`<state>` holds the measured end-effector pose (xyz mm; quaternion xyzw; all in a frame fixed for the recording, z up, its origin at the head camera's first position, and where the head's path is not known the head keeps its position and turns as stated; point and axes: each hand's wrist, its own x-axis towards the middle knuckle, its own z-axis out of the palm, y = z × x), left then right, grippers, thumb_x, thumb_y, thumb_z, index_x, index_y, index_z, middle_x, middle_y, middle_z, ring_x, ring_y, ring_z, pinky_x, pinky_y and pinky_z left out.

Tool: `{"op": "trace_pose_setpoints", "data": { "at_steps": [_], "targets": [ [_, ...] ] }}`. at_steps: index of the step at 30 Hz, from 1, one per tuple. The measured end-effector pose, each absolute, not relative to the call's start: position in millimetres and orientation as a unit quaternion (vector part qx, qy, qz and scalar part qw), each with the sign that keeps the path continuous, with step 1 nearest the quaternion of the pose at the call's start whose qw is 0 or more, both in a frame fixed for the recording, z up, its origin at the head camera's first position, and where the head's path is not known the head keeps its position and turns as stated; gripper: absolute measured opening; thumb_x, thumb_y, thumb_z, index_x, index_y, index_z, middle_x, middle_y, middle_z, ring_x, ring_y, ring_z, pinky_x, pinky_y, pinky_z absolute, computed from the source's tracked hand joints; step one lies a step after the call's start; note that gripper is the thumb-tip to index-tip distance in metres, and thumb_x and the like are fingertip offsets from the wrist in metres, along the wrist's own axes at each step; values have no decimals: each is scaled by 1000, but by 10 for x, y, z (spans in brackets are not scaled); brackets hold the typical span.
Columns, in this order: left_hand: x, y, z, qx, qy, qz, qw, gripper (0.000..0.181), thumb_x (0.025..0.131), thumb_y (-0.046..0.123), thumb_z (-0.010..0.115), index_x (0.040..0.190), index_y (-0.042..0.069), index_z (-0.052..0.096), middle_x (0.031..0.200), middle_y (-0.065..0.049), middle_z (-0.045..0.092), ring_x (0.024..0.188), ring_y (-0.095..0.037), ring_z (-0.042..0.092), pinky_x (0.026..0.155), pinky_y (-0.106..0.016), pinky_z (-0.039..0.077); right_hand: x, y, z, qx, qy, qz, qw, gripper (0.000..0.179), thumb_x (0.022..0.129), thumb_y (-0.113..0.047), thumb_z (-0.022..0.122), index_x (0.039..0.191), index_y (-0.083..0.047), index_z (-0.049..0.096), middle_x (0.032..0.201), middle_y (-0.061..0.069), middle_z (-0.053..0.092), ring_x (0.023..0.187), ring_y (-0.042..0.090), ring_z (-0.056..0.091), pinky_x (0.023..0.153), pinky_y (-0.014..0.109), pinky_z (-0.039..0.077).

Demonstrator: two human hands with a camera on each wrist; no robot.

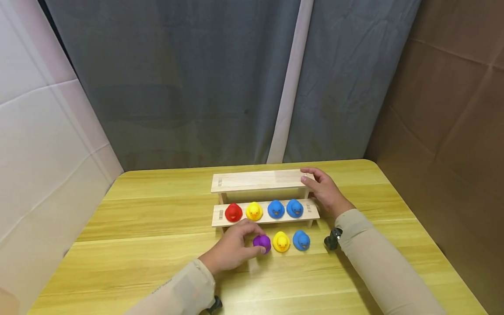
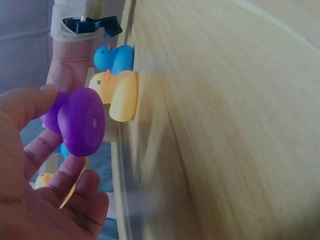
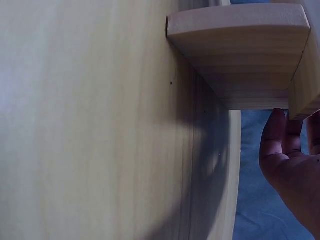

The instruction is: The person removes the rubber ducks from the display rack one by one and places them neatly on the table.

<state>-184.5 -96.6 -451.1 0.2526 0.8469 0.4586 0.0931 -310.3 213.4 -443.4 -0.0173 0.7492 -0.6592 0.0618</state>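
Note:
My left hand (image 1: 235, 246) pinches a purple rubber duck (image 1: 261, 243) between thumb and fingers. In the left wrist view the duck (image 2: 82, 122) is off the table, its flat underside facing the camera. A yellow duck (image 1: 281, 242) and a blue duck (image 1: 301, 240) stand on the table to its right. My right hand (image 1: 326, 190) grips the right end of the upper wooden shelf (image 1: 260, 180), thumb over the top. The right wrist view shows its curled fingers (image 3: 272, 137) at the board's edge.
The lower wooden shelf (image 1: 217, 215) stands in front of the upper one. It bears a red duck (image 1: 234, 212), a yellow duck (image 1: 254, 211) and two blue ducks, one left (image 1: 276, 209) and one right (image 1: 295, 208). A grey curtain (image 1: 197, 87) hangs behind the table (image 1: 149, 245).

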Motion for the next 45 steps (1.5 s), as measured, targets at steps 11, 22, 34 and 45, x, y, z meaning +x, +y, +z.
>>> {"op": "trace_pose_setpoints", "data": {
  "at_steps": [11, 22, 34, 45],
  "targets": [
    [-1841, -939, -4535, 236, 874, 414, 92, 23, 90, 18, 85, 111, 15, 76, 105, 5, 65, 100, -16, 59, 95, -41, 50, -3094, 2129, -4430, -18, 748, -661, 62, 47, 108, -30, 62, 151, -14, 52, 161, 12, 43, 139, 39, 50, 115, 59, 43],
    [-1851, -912, -4566, 219, 884, 402, 96, 20, 89, 17, 84, 108, 15, 76, 78, 3, 55, 73, -12, 50, 65, -26, 42, -3092, 2130, -4450, -30, 744, -665, 54, 48, 108, -28, 61, 151, -10, 51, 163, 13, 40, 140, 39, 48, 116, 60, 42],
    [-1862, -902, -4603, 203, 898, 378, 99, 23, 86, 18, 87, 102, 18, 70, 74, 3, 54, 68, -12, 49, 62, -27, 42, -3090, 2135, -4456, -34, 746, -663, 55, 50, 108, -30, 62, 152, -10, 51, 164, 13, 39, 140, 39, 48, 117, 60, 41],
    [-1887, -886, -4611, 202, 901, 371, 101, 24, 87, 16, 87, 101, 17, 68, 75, 2, 54, 67, -13, 49, 60, -27, 41, -3089, 2133, -4449, -31, 747, -661, 55, 47, 108, -31, 63, 150, -13, 53, 162, 11, 41, 140, 38, 49, 116, 59, 42]
  ]
}}
